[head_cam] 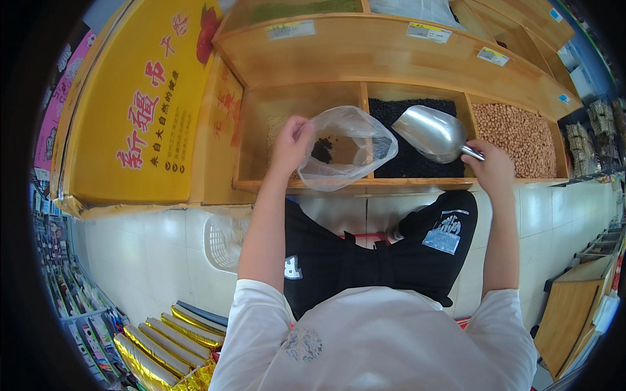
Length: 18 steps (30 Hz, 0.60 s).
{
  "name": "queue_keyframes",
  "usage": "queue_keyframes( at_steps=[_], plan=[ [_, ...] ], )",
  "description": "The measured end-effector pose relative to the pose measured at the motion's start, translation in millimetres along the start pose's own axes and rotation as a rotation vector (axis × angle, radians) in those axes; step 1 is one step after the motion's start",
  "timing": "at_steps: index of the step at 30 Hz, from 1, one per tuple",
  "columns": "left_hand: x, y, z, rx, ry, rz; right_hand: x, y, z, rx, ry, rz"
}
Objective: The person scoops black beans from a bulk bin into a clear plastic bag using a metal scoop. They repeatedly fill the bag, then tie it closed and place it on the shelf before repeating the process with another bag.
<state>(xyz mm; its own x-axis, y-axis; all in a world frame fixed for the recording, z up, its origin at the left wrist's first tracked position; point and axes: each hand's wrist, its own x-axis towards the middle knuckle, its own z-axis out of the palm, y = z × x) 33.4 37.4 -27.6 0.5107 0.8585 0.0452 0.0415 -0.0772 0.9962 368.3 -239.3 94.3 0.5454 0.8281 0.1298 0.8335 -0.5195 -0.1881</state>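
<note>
My left hand (292, 146) pinches the rim of a clear plastic bag (337, 171), whose mouth gapes upward. A small heap of black beans or grains (324, 150) shows inside the bag. My right hand (491, 163) grips the handle of a metal scoop (435, 131), held over a wooden compartment of black beans or grains (415, 168). The scoop's mouth points left, toward the bag, and no contents can be made out in it. Behind the bag, pale grains (276, 129) lie in the left compartment.
Light brown peanuts or beans (513, 137) fill the right compartment. A wooden upper tier (342, 54) rises behind. A large yellow carton (132, 112) stands at the left. Below are a white plastic basket (220, 244), gold-wrapped packages (166, 347) and, at the right, a wooden cabinet (567, 313).
</note>
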Motion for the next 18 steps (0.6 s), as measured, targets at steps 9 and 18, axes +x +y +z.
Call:
queue_keyframes(
  at_steps=[9,18],
  plan=[
    [-2,-3,-3,0.015,0.027,0.012,21,2,87,0.279,-0.034,0.030],
    [0,-5,-4,0.008,0.027,-0.010,27,25,102,0.744,-0.102,0.179]
  ],
)
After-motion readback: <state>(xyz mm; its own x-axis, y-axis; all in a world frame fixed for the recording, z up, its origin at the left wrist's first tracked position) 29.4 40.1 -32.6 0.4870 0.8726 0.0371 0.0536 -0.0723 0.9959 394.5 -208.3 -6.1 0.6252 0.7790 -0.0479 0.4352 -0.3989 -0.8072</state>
